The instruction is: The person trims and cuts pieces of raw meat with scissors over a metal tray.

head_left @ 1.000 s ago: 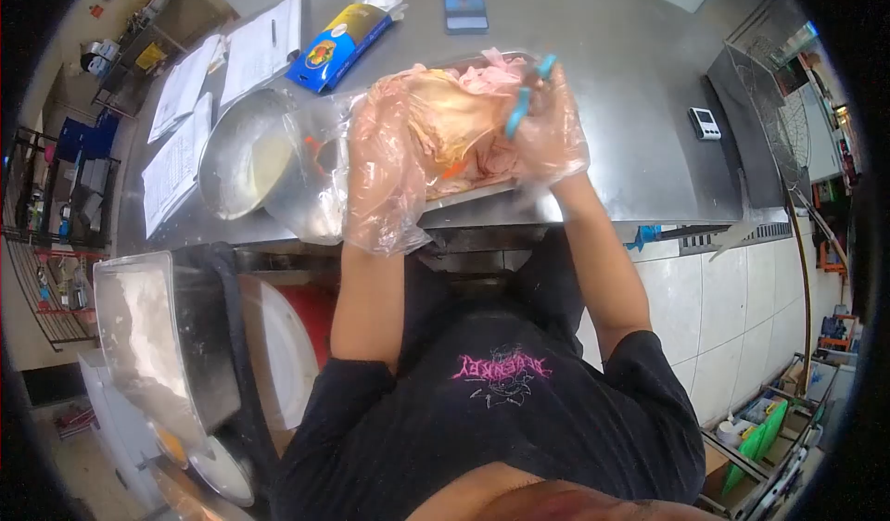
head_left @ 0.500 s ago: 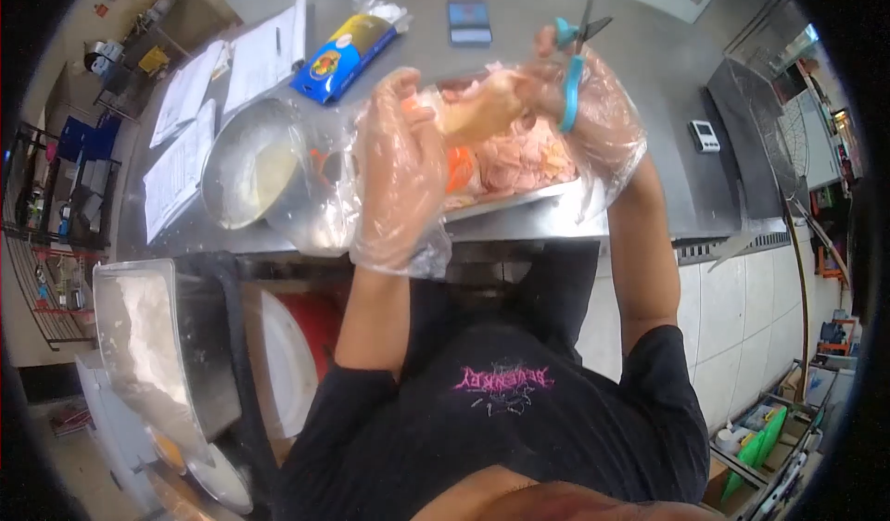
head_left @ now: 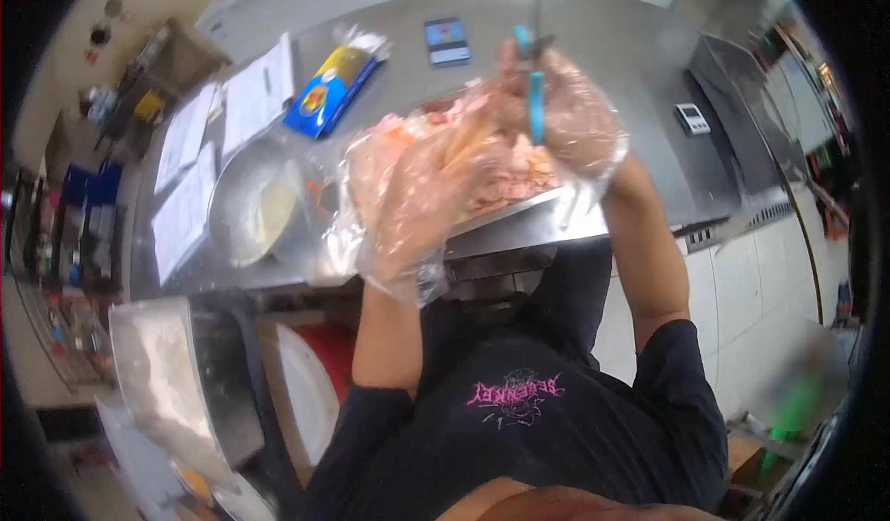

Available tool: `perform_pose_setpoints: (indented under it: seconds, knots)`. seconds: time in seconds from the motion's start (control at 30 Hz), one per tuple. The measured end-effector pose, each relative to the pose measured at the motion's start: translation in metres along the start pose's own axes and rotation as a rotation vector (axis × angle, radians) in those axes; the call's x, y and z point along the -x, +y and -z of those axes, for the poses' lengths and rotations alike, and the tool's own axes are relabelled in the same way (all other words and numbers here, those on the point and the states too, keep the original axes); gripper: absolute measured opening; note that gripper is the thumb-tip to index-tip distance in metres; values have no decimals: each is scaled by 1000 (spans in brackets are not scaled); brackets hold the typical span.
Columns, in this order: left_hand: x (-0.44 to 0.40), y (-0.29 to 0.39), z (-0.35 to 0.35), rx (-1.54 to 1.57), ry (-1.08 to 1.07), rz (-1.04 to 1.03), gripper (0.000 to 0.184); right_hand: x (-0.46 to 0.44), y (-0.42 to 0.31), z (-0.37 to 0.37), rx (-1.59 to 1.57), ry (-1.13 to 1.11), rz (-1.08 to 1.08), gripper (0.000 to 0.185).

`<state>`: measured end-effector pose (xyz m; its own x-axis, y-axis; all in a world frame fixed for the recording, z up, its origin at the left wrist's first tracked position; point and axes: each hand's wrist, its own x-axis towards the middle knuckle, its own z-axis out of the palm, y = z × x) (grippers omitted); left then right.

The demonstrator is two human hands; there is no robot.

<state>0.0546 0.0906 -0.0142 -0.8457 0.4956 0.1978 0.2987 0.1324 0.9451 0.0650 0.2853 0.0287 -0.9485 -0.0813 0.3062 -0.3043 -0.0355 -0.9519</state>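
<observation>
My right hand [head_left: 567, 104], in a clear plastic glove, grips scissors with turquoise handles [head_left: 536, 108]; the blades point away from me. My left hand [head_left: 422, 192], also gloved in loose clear plastic, is over the left part of a metal tray [head_left: 519, 210]. It reaches toward the right hand, and its fingers are smeared by motion. A pale yellowish strip of what looks like raw meat [head_left: 471, 143] shows between the hands, but I cannot tell which hand holds it. Cut pink pieces of raw meat [head_left: 528, 173] fill the tray beneath.
Left of the tray stands a metal bowl [head_left: 255, 210] with pale contents. Papers [head_left: 260, 90], a blue and yellow packet [head_left: 334, 90] and a phone [head_left: 448, 41] lie farther back. A small white timer [head_left: 692, 119] sits at right. A metal bin [head_left: 167, 373] stands below the table's left edge.
My left hand has turned and swung right over the tray, covering much of the pale meat piece. My right hand with the scissors has shifted slightly left. The whole view has tilted a little.
</observation>
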Motion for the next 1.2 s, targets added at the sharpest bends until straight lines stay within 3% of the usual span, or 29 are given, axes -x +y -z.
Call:
perform_pose_setpoints:
  seconds: [0.03, 0.1, 0.17, 0.23, 0.3, 0.43, 0.5, 0.53, 0.57, 0.63, 0.67, 0.73, 0.77, 0.83, 0.87, 0.9, 0.97, 1.03, 1.1, 1.13, 1.2]
  knots:
    - [2, -1, -1, 5, -40, -12, 45, 5, 0, -1, -21, 12, -37, 43]
    - [2, 0, -5, 59, 81, -71, 44, 10, 16, 6, -21, 19, 17, 45]
    - [2, -10, -12, 203, 125, -98, 44, 15, 19, 1, -199, 63, -35, 41]
    - [8, -14, -4, 320, 252, -120, 44, 15, 27, 11, -314, -96, -42, 36]
    - [15, -8, -4, 406, 285, -78, 43, 24, 24, -1, -410, 100, -95, 32]
    - [18, 2, -2, 505, 215, -26, 43, 29, 37, -10, -485, 158, -72, 30]
    - [15, -12, -11, 1106, 85, 28, 45, 34, 51, -3, -596, 146, -122, 29]
    - [11, -31, -13, 995, 244, 30, 47, 33, 38, -14, -564, 190, -85, 32]
    - [12, -26, -13, 998, 180, 46, 47, 36, 36, -16, -555, 249, -61, 32]
    - [17, -8, -14, 1322, 36, 18, 48, 43, 35, -12, -428, 214, -129, 41]
    - [17, 1, -18, 1328, 8, 34, 48, 50, 32, -7, -421, 244, -125, 41]
    - [19, 14, -18, 1290, 128, 71, 47, 50, 25, -4, 78, 105, -165, 50]
    - [16, 8, -15, 1298, 158, 43, 47, 50, 21, -5, 88, 67, -159, 50]
    - [11, -29, -7, 1143, 214, 31, 45, 67, 13, -9, 537, -96, 21, 57]
    - [6, -54, -2, 1055, 216, -73, 46, 70, 8, -8, 522, -263, -150, 63]
    - [13, -39, -7, 1172, 274, 13, 32, 71, 5, -9, 512, -425, -318, 70]
    - [21, -4, -15, 1281, 368, 91, 21, 79, 29, -22, 340, -496, -230, 65]
    - [22, 13, -23, 872, 307, -141, 39, 79, 45, -28, 182, -455, -142, 62]
    - [28, 15, -31, 836, 232, -77, 37, 80, 51, -25, 211, -489, -133, 62]
    - [30, 15, -33, 796, 191, -27, 35, 78, 45, -20, 263, -540, -252, 76]
    - [35, 13, -31, 711, 109, 74, 32, 77, 32, -19, 202, -479, -289, 73]
